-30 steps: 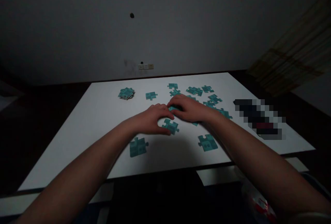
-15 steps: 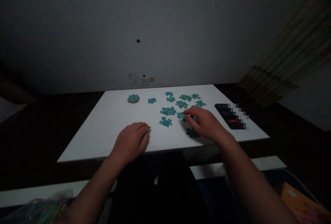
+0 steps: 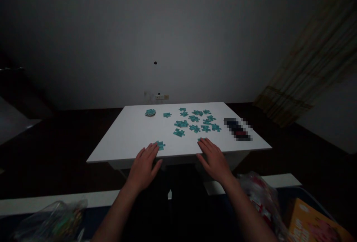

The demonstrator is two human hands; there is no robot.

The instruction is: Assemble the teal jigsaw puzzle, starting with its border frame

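Several teal puzzle pieces (image 3: 194, 118) lie scattered over the middle and right of a white table (image 3: 125, 134). Toward its back left is a small stack of pieces (image 3: 150, 112), with a single piece (image 3: 167, 115) to the right of it. My left hand (image 3: 144, 165) rests at the front edge, fingers stretched out, its fingertips beside or on a teal piece (image 3: 160, 145). My right hand (image 3: 213, 159) lies at the edge further right, fingers extended, partly covering another piece (image 3: 201, 139). Neither hand grips anything.
A dark, partly pixelated object (image 3: 237, 130) lies on the table's right side. Below the table are a clear plastic bag (image 3: 55, 221) at left, and another bag (image 3: 260, 197) and an orange box (image 3: 315, 221) at right. A wall with a socket strip (image 3: 162, 96) stands behind.
My right hand has drawn back from the pieces to the front edge and opened. My left hand has spread its fingers, a piece now showing at its fingertips. The view has shifted.
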